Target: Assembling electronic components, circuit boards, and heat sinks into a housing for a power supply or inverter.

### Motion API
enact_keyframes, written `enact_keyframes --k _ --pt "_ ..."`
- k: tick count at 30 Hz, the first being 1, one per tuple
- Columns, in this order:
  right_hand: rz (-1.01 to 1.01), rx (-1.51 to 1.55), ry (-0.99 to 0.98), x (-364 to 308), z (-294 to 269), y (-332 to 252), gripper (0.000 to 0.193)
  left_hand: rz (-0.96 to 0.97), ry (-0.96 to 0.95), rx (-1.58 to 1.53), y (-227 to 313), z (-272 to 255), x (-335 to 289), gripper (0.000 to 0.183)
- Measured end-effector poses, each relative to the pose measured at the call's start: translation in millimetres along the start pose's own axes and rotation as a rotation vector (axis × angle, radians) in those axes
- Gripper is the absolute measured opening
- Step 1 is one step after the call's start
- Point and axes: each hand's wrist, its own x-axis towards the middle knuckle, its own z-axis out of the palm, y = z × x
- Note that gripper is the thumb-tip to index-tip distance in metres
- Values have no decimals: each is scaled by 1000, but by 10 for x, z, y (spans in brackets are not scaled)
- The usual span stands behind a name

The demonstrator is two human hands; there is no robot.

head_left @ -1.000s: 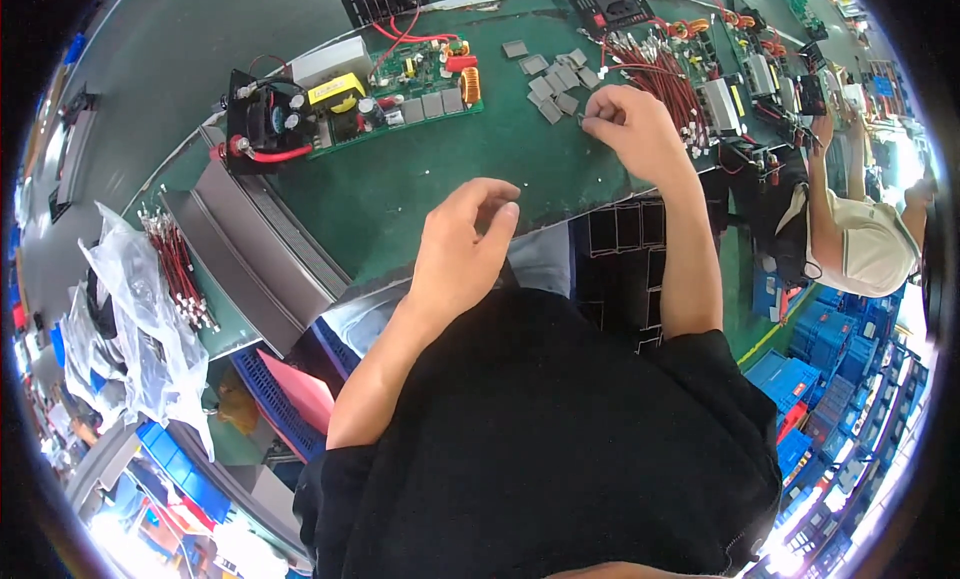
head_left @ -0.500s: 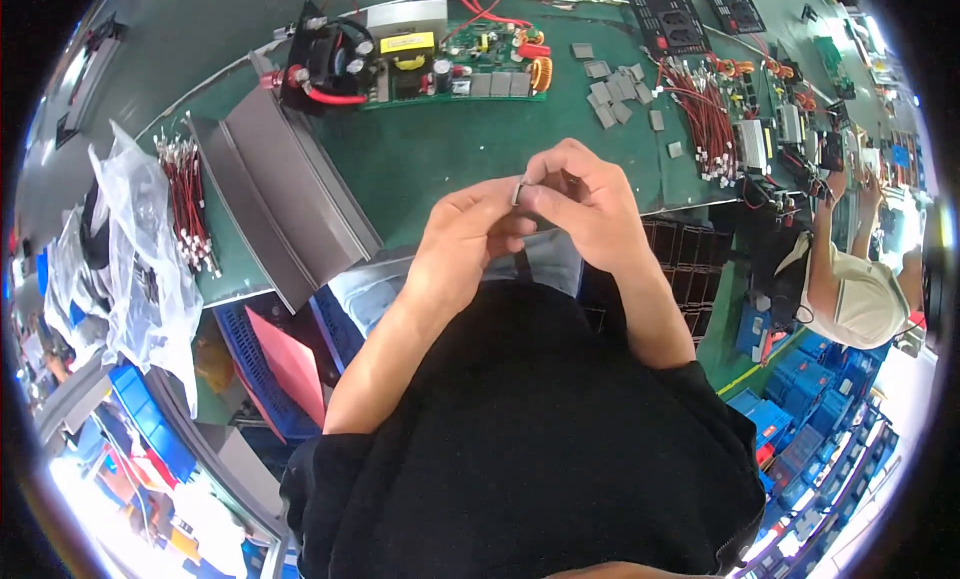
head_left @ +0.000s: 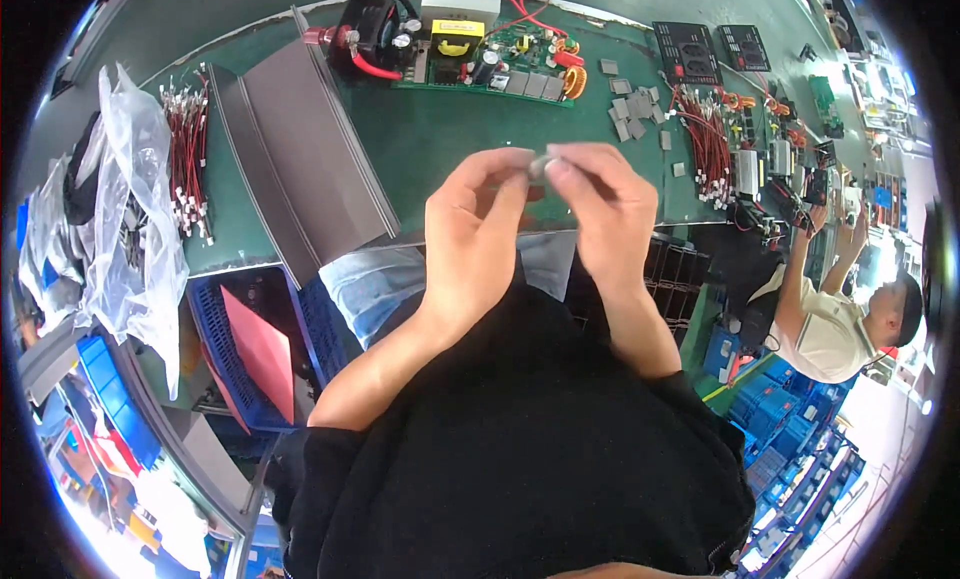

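Note:
Between my two hands, above the front part of the green bench, is a small grey pad [head_left: 540, 166], blurred and partly covered by fingertips. My left hand [head_left: 473, 224] pinches it from one side with thumb and fingers. From the other side my right hand [head_left: 612, 209] closes thumb and forefinger on it. Beyond the hands lies a green circuit board [head_left: 540, 79] with a yellow transformer, a copper coil and several grey pads along its front edge. A loose group of similar grey pads [head_left: 632, 109] lies right of the board.
A long grey metal housing [head_left: 300, 149] lies at the left, beside bundled red wires [head_left: 187, 149] and clear plastic bags [head_left: 135, 219]. More red wires [head_left: 705, 144] and black socket panels [head_left: 687, 54] are at the right. A co-worker [head_left: 825, 334] sits farther right. Blue crates [head_left: 245, 329] stand below the bench.
My hands have turned more upright and the fingers have shifted on the small pad, which is still between them. The whole view has shifted, and the co-worker's head now shows.

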Motion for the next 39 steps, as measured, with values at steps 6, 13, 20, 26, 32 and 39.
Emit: enact_keyframes --k 6,13,20,26,32,39 --pt "-264 -523 -58 642 37 16 20 874 331 1112 605 -296 299 17" --pt "-699 -660 -80 998 179 314 13 810 444 1590 1038 -1023 1244 55" --pt "-682 -908 201 901 296 339 35 760 168 1464 1122 -1110 1700 50" --pt "-603 -893 322 1011 209 401 68 892 42 1806 1064 -987 1735 30" --pt "-464 -874 99 1083 79 343 73 751 -74 1469 1098 -1024 1761 34" --pt "-445 -942 67 1118 95 249 71 688 -60 1522 1107 -1014 1760 33"
